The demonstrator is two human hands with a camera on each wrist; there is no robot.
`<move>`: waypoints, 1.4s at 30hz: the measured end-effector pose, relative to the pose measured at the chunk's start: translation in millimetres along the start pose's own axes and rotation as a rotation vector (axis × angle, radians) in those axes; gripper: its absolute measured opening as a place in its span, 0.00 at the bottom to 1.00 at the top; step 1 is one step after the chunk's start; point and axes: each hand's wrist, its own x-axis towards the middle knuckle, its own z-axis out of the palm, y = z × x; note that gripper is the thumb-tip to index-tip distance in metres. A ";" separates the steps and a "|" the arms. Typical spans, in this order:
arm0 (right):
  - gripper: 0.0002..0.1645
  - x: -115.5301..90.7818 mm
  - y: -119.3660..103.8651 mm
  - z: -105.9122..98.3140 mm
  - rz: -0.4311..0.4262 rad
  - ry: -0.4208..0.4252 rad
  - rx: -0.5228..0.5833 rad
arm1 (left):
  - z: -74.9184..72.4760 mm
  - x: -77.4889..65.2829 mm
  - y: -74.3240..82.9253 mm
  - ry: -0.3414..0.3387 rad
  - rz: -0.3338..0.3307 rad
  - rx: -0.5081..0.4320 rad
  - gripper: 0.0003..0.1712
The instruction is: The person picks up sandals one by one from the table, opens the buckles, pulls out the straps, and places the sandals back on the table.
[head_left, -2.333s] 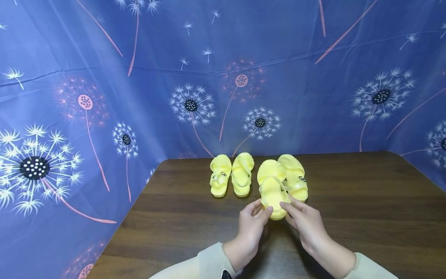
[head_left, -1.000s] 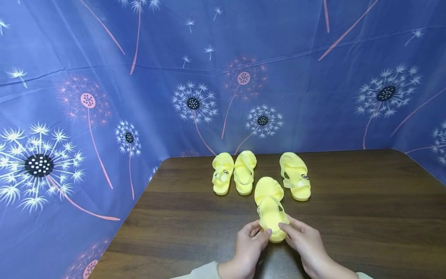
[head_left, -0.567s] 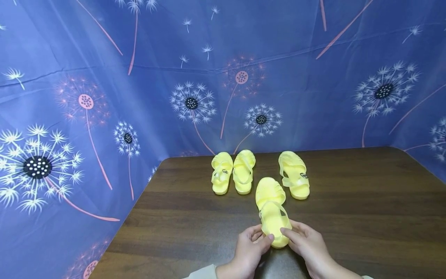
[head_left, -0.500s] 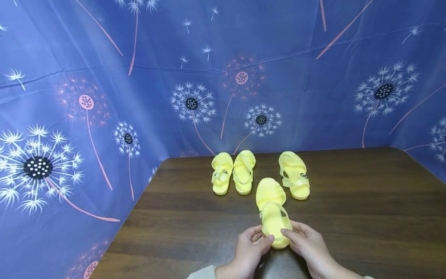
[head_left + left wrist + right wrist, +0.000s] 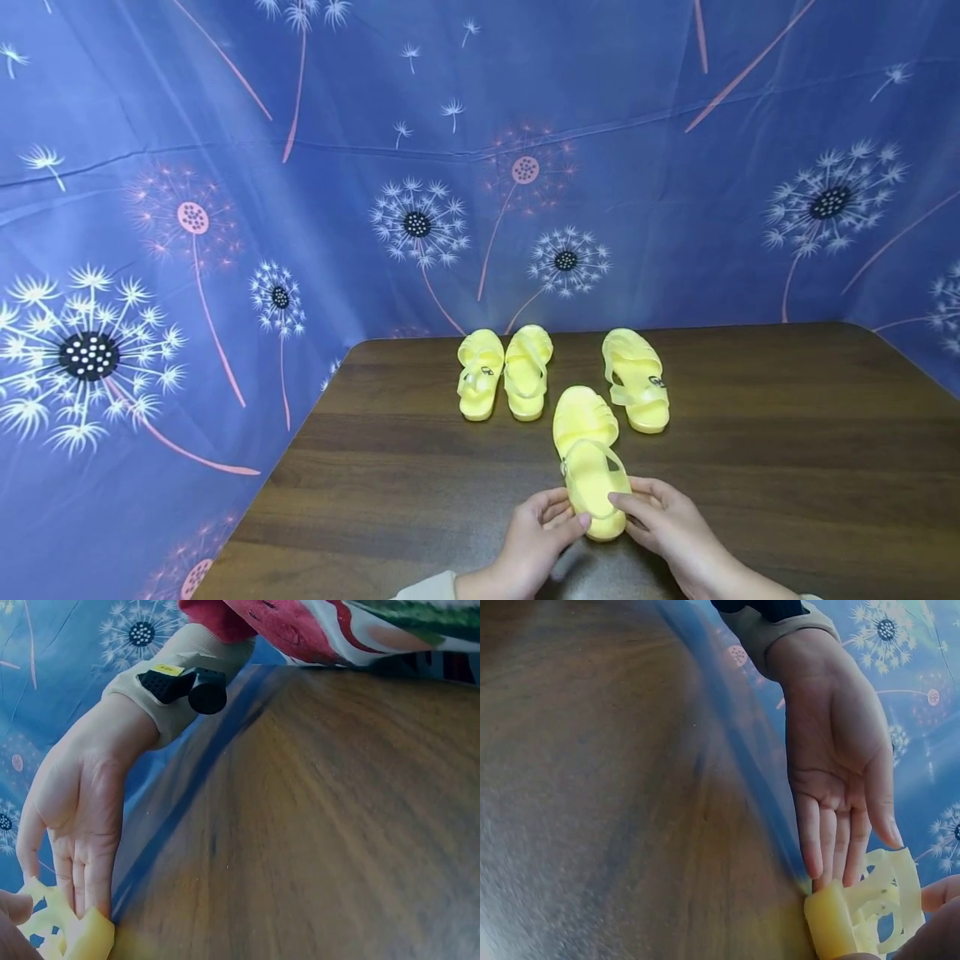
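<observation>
Both hands hold one yellow strapped sandal [image 5: 590, 483] by its heel end, toe pointing to the back of the table. My left hand [image 5: 531, 533] pinches the heel's left side, thumb over the edge and fingers beneath. On the right side my right hand [image 5: 671, 525] grips it the same way, thumb on the footbed. The sole's underside faces down and is mostly hidden in the head view. A matching sandal [image 5: 639, 392] lies just behind and to the right. In the left wrist view the held sandal [image 5: 91, 937] appears at the lower left; the right wrist view shows the sandal [image 5: 829, 922] at the lower right.
Two more yellow sandals, a left one [image 5: 477, 400] and a right one [image 5: 525, 383], lie side by side farther back on the brown wooden table [image 5: 390, 467]. A blue dandelion-print cloth [image 5: 660, 250] hangs behind the table and along its left.
Both hands have drawn the held sandal toward the body, away from its overlap with the right-hand sandal. During the last half second it has barely shifted. The other sandals stay where they lay.
</observation>
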 end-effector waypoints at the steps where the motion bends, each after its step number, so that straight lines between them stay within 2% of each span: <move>1: 0.33 0.3 -0.7 -0.9 0.003 -0.012 0.002 | -1.0 0.2 0.1 -0.007 -0.005 0.001 0.29; 5: 0.33 1.0 -3.6 -3.4 0.013 -0.040 0.006 | -5.2 1.3 0.4 -0.015 -0.018 0.010 0.27; 11: 0.36 3.1 -9.5 -8.7 0.007 -0.067 -0.018 | -13.3 12.5 6.6 0.022 0.018 0.037 0.24; 18: 0.36 5.7 -30.5 -16.3 -0.090 -0.028 -0.073 | -15.5 26.2 10.0 0.080 0.000 0.129 0.16; 24: 0.33 8.6 -52.9 -11.4 -0.184 -0.046 -0.043 | -13.0 31.3 8.0 0.106 0.005 0.099 0.14; 27: 0.30 12.1 -59.1 -6.1 -0.238 -0.081 -0.077 | -11.9 33.7 6.1 0.116 0.002 0.088 0.12; 33: 0.28 25.6 -62.4 5.4 -0.326 -0.209 -0.207 | -13.9 39.6 4.5 0.131 0.002 0.091 0.10; 37: 0.27 33.7 -59.1 11.6 -0.328 -0.265 -0.264 | -16.0 41.2 4.6 0.130 -0.004 0.119 0.09; 42: 0.27 38.9 -55.2 16.5 -0.312 -0.272 -0.320 | -17.0 41.9 4.5 0.115 -0.008 0.137 0.08</move>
